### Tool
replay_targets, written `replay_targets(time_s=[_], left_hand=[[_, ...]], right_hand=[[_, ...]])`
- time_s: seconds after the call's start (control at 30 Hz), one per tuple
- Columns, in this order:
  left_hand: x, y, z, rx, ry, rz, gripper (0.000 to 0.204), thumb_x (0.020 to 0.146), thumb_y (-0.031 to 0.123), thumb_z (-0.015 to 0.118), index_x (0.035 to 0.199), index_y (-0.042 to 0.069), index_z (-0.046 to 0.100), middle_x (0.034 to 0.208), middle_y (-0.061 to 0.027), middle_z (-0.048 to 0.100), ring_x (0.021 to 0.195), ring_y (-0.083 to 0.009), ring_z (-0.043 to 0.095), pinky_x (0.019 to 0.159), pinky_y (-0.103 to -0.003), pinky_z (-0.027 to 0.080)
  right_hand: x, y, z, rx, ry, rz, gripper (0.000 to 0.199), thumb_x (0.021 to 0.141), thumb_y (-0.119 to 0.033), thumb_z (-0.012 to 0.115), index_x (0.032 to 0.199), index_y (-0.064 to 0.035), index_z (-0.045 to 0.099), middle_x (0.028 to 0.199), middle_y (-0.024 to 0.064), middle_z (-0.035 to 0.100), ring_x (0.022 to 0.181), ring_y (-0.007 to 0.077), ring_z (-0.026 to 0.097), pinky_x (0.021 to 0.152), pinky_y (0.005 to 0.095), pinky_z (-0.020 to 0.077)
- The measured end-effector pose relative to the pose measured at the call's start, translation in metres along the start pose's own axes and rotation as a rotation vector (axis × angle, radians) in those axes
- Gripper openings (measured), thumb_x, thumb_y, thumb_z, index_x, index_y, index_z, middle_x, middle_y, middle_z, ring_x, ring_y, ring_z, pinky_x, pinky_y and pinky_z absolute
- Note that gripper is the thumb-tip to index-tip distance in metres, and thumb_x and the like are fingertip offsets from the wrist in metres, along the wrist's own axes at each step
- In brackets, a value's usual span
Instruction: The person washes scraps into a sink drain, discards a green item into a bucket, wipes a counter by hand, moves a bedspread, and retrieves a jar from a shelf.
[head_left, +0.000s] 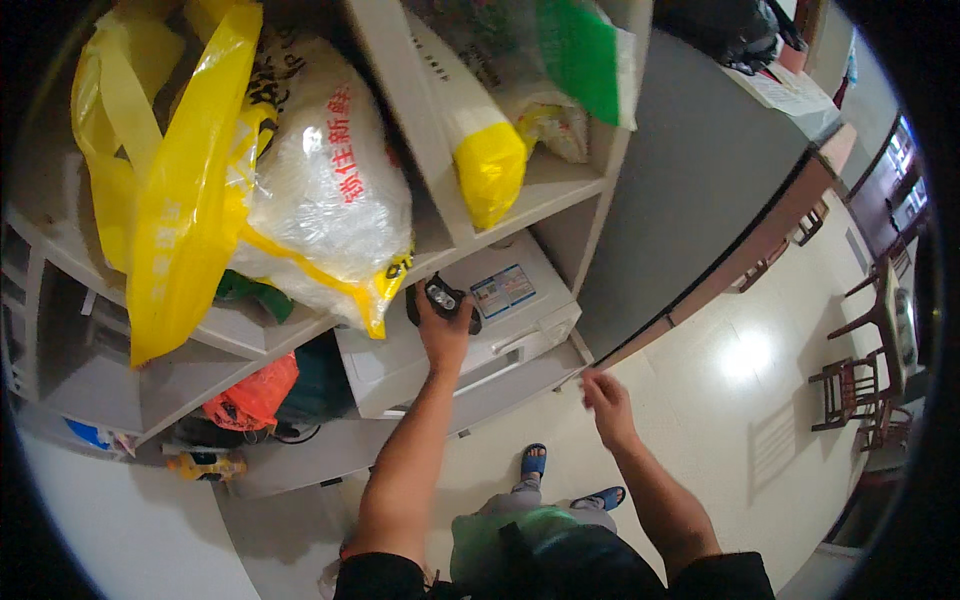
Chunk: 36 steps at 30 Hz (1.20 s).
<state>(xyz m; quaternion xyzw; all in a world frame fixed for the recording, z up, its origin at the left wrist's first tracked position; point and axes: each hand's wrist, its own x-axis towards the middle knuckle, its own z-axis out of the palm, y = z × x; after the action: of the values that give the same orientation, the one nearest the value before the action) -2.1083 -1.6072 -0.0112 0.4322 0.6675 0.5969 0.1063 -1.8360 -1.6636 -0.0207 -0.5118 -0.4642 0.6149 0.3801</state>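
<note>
The small black device [441, 298], a torch-like thing with a pale lens at its front, sits in the left hand [441, 328], held up against the lower edge of a white shelf [560, 185] and just above a white boxy appliance [500, 310] on the level below. Nearest the camera, both bare forearms rise from the lower edge; blue sandals [533, 461] show on the pale floor [740, 400] beneath. The left arm is stretched almost straight up and forward, its fingers clenched round the black device. The right hand [606, 397] hangs lower and well apart, wrist bent, fingers loosely curled and grasping nothing I can make out. By my reading the device is being lifted to the shelf or drawn from it. Beyond, bulky yellow and white plastic bags [300, 190] crowd the compartments; wooden chairs [850, 385] stand far right.
</note>
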Motion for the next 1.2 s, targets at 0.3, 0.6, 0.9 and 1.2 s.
replay_targets(time_s=[0.3,0.6,0.9,1.2], left_hand=[[-0.001,0.102,0.013,0.007,-0.231,0.299,0.072,0.066,0.006,0.063,0.125,0.003,0.022,0.105,-0.0174,0.048,0.095,-0.0223,0.05,0.081,-0.029,0.039],[-0.041,0.21,0.029,-0.44,-0.435,0.344,0.069,0.067,0.0,0.06,0.124,0.001,0.02,0.103,-0.0136,0.046,0.086,-0.017,0.052,0.076,-0.027,0.043],[-0.041,0.117,0.043,-0.289,-0.429,-0.035,0.068,0.069,0.001,0.058,0.126,0.01,0.022,0.098,-0.0069,0.047,0.075,-0.013,0.051,0.055,-0.023,0.045],[0.058,0.02,0.031,0.24,0.044,0.157,0.057,0.068,0.007,0.06,0.118,0.003,0.032,0.099,-0.0179,0.052,0.085,-0.0325,0.053,0.075,-0.034,0.041]], right_hand=[[-0.238,0.261,-0.227,-1.151,0.0,0.342,0.027,0.076,-0.026,0.046,0.072,-0.0017,0.058,0.075,0.0181,0.057,0.075,0.0337,0.054,0.065,0.0413,0.0423],[-0.326,0.335,-0.235,-0.147,0.517,0.863,0.014,0.073,-0.013,0.049,0.068,-0.0012,0.055,0.057,0.0055,0.052,0.043,0.0139,0.048,0.035,0.0255,0.0354],[-0.257,0.247,-0.2,-0.044,0.498,0.62,0.017,0.077,-0.014,0.051,0.082,0.0018,0.055,0.066,0.0065,0.054,0.052,0.0137,0.052,0.04,0.0239,0.0382],[-0.311,0.293,-0.239,-0.113,0.563,0.808,0.017,0.074,-0.015,0.05,0.078,0.0003,0.055,0.059,0.0053,0.052,0.047,0.0135,0.051,0.035,0.0251,0.0375]])
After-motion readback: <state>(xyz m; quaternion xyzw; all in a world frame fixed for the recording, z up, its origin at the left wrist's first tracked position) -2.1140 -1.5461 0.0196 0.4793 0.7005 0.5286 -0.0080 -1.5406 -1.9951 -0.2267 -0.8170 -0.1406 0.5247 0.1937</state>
